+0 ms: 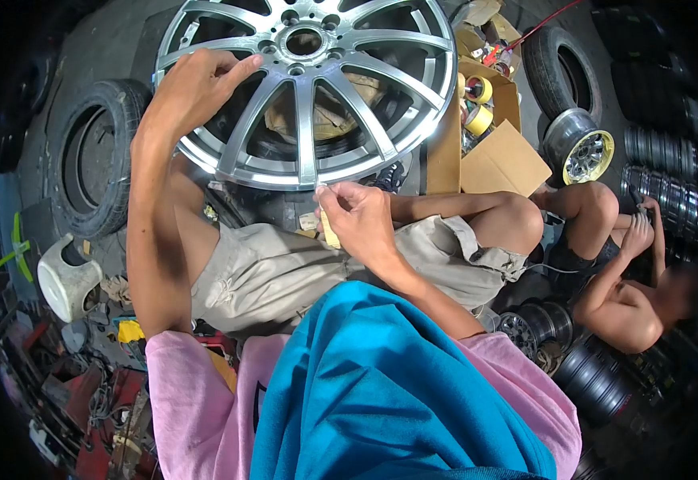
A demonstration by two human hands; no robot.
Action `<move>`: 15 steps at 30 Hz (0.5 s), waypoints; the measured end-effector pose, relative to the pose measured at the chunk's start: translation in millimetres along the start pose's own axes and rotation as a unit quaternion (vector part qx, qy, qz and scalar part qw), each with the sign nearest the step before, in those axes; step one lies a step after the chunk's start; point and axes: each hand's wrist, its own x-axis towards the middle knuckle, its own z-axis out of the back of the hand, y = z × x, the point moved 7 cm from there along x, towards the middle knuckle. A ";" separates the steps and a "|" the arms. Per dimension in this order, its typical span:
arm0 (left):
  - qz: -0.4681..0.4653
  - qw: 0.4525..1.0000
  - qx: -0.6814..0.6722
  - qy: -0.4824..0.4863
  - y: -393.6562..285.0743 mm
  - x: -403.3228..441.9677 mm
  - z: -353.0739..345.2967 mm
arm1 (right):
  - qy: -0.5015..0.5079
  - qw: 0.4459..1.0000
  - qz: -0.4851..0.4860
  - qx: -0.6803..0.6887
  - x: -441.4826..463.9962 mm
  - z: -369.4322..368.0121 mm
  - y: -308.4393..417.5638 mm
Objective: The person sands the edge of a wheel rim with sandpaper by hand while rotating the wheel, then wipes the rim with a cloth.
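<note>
A silver multi-spoke alloy wheel (305, 136) fills the top middle, face up in front of my lap. My left hand (201, 84) lies over its left spokes, fingers bent around a spoke and thumb pointing toward the hub; some fingertips are hidden. At the near edge of the rim, my right hand (357, 216) is closed in a pinch. A small yellow strip (330, 230) sticks out below its fingers; whether it is sandpaper or tape I cannot tell. The fingertips are at the rim's lower lip.
Tires (97, 156) lie at left and upper right. A cardboard box (493, 112) with yellow tape rolls stands right of the wheel. Beyond it are another wheel (589, 152) and a seated person (625, 304). A white plastic stool (69, 278) and tools lie at left.
</note>
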 end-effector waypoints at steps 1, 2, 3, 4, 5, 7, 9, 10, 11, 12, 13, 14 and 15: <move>-0.001 1.000 -0.004 -0.008 0.7 -0.8 -0.6 | -0.018 1.000 0.021 0.007 0.0 -1.9 2.0; -0.003 1.000 -0.009 -0.016 1.1 -1.2 -0.3 | -0.017 1.000 0.021 0.007 0.7 -5.5 -0.6; -0.002 1.000 -0.008 -0.016 1.4 -1.2 -0.1 | -0.013 0.999 0.026 0.017 1.5 -8.9 -3.1; 0.000 1.000 -0.009 -0.011 1.8 -0.8 -0.6 | -0.010 0.999 0.030 0.027 2.0 -11.9 -4.0; 0.003 1.000 -0.010 -0.006 2.1 -0.1 -1.0 | -0.010 0.999 0.030 0.028 2.4 -15.2 -4.0; -0.004 1.000 -0.009 -0.004 5.8 2.0 -3.4 | 0.001 0.999 0.019 0.045 2.5 -21.8 -2.9; -0.010 1.000 -0.005 -0.004 8.3 5.7 -2.5 | 0.022 0.998 0.014 0.058 4.2 -25.1 -4.1; -0.010 1.000 0.007 0.007 9.6 7.5 -2.4 | 0.043 0.997 0.008 0.069 4.7 -28.0 -3.7; -0.011 1.000 0.019 0.016 11.7 9.5 -2.1 | 0.047 0.996 0.008 0.071 5.2 -24.9 -0.8; -0.007 1.000 0.022 0.017 16.7 13.0 -0.8 | 0.059 0.994 0.029 0.088 4.8 -16.8 10.2; 0.004 1.000 0.000 0.011 24.6 17.2 1.1 | 0.070 0.991 0.049 0.104 5.0 -5.6 19.7; 0.013 1.000 -0.020 0.004 32.1 20.5 3.2 | 0.088 0.989 0.057 0.104 12.1 9.6 24.7; -0.017 0.996 -0.075 -0.053 33.9 21.3 10.3 | 0.084 0.990 0.087 0.069 20.9 30.8 39.1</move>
